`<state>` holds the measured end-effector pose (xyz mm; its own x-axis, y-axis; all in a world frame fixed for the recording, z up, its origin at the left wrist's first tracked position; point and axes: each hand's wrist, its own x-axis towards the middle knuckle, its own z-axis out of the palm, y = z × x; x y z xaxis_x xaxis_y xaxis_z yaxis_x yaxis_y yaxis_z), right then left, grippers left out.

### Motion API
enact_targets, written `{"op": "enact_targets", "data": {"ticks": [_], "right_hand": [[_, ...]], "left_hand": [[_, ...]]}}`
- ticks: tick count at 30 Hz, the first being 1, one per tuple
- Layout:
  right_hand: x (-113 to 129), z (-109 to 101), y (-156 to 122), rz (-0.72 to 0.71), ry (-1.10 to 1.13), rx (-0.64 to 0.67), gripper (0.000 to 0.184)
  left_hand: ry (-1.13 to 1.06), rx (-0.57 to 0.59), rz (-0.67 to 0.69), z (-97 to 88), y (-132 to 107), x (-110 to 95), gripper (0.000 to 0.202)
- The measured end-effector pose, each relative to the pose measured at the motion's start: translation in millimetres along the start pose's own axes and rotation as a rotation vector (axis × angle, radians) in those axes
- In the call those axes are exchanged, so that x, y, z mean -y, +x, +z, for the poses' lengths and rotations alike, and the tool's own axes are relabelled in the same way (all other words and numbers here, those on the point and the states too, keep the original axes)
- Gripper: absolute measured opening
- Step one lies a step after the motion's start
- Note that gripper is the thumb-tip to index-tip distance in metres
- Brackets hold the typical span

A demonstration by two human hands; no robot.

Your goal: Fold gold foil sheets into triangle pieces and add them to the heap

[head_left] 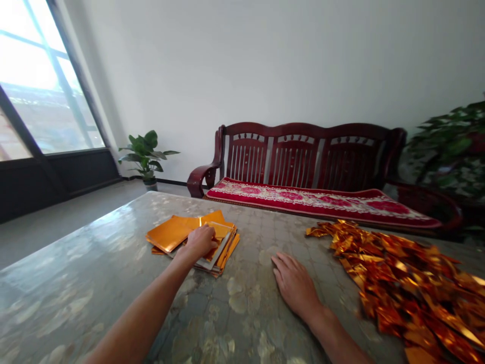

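Note:
A loose stack of gold foil paper sheets (172, 233) lies on the table, its sheets fanned at different angles, with some grey-white backs showing. On top of the stack is my left hand (202, 241), fingers curled down and closed on the foil paper; the fingertips are partly hidden. My right hand (295, 283) rests palm down on the tabletop with its fingers stretched out, holding nothing. It lies between the stack and a large heap of folded gold foil pieces (409, 283) at the right.
A patterned, glossy cover lies over the table (125, 283). Behind it stands a dark red wooden bench (295, 156) with a red floral cushion (322, 199). One potted plant (146, 154) is at the back left, another leafy plant (450, 146) at the right.

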<state>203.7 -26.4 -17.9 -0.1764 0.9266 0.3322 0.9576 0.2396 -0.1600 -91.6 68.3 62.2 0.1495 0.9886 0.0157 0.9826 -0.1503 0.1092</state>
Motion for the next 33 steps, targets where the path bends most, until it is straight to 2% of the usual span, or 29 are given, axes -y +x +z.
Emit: {"op": "enact_targets", "data": {"ticks": [6, 11, 14, 17, 21, 24, 26, 30, 33], "right_hand": [[-1, 1, 0, -0.006, 0.016, -0.015, 0.040], [0, 0, 1, -0.004, 0.049, -0.018, 0.040], [0, -4, 0, 0.009, 0.141, -0.019, 0.040], [-2, -9, 0, 0.080, 0.356, -0.034, 0.040], [-1, -14, 3, 0.241, 0.848, -0.048, 0.055], [3, -14, 8, 0.246, 1.214, -0.038, 0.062], [6, -13, 10, 0.261, 1.352, -0.053, 0.057], [2, -10, 12, 0.363, 1.345, -0.158, 0.049], [-9, -12, 10, 0.419, 1.136, -0.402, 0.041]], "left_hand": [[0.000, -0.054, 0.024, 7.3, -5, 0, 0.011], [-0.019, -0.129, 0.068, 14.1, -18, -1, 0.021], [-0.077, -0.173, 0.154, 17.0, -28, -10, 0.023], [-0.222, -0.318, 0.418, 21.9, -41, -30, 0.024], [-0.180, -0.455, 0.660, 31.5, -54, -70, 0.028], [-0.125, -0.497, 0.778, 40.5, -57, -95, 0.023], [-0.115, -0.498, 0.821, 46.7, -56, -106, 0.020], [-0.142, -0.507, 0.833, 54.7, -53, -117, 0.017], [-0.236, -0.554, 0.794, 57.7, -54, -117, 0.026]]}}
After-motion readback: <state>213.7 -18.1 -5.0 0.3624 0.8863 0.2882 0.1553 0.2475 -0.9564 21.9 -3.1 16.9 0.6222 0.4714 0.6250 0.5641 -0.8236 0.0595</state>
